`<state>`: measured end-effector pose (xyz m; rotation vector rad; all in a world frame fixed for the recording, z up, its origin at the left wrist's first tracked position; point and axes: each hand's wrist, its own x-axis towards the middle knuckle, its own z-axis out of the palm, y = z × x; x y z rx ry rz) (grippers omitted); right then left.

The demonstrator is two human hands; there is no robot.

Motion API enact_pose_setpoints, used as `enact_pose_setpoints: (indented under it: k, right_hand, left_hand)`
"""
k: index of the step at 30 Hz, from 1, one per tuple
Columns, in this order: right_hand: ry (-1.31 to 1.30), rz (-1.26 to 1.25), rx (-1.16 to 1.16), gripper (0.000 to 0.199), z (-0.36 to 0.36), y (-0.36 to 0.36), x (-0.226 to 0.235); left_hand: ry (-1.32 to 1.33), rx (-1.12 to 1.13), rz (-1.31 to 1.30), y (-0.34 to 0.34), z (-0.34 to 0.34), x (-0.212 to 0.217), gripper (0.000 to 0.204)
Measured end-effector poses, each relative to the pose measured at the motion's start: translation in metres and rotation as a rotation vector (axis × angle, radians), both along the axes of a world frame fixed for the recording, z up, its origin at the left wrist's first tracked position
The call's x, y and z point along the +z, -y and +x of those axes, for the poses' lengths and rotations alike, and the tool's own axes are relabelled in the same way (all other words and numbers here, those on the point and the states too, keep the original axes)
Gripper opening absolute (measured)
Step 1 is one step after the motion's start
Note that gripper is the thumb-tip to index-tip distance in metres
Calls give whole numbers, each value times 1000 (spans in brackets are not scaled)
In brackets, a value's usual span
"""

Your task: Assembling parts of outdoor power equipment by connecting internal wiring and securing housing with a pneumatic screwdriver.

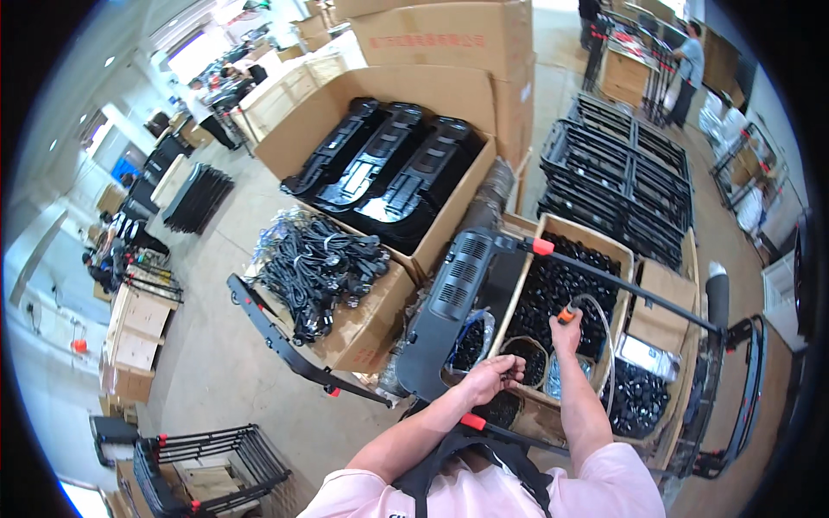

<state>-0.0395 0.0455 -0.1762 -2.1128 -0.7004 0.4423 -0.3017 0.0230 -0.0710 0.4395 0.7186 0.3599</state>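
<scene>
My right hand (566,337) is wrapped round a corded, screwdriver-like tool (567,314) with an orange collar, and a pale cord loops from it down past my forearm. This hand is above a bin of small black plastic parts (553,272). Fingers curled together, my left hand (494,380) is closed over the bin's near edge, beside a round tub of small dark pieces (528,361). What it pinches, if anything, is too small to make out. A bag of small silvery pieces (567,376) lies between my forearms. A black frame bar (622,285) with a red end spans the bin.
To the left stand a black vented panel (449,302), a carton heaped with bundled power cords (324,268) and a large carton of glossy black covers (389,173). Stacked black metal frames (617,173) rise beyond the bin. More black parts (637,397) sit at right.
</scene>
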Motion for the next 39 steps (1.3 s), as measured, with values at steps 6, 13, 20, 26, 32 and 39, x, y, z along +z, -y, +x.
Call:
enact_pose_setpoints:
  k: [6, 13, 20, 26, 32, 39]
  right_hand:
    - [126, -49, 54, 50, 3, 6, 25]
    - [-133, 318, 105, 52, 5, 47, 73]
    - [-344, 566, 284, 50, -64, 49, 220]
    - [-485, 588, 378, 54, -125, 29, 260]
    - [-480, 570, 387, 55, -149, 5, 252]
    - [-442, 534, 399, 54, -162, -21, 252]
  left_hand:
    - [-103, -13, 119, -8, -16, 3, 29]
    - [-170, 121, -2, -14, -18, 11, 22]
    - [-35, 216, -119, -49, -12, 10, 26]
    - [169, 354, -303, -83, -5, 19, 29]
    - [366, 418, -369, -109, -19, 23, 27]
    - [383, 486, -428, -128, -33, 27, 27]
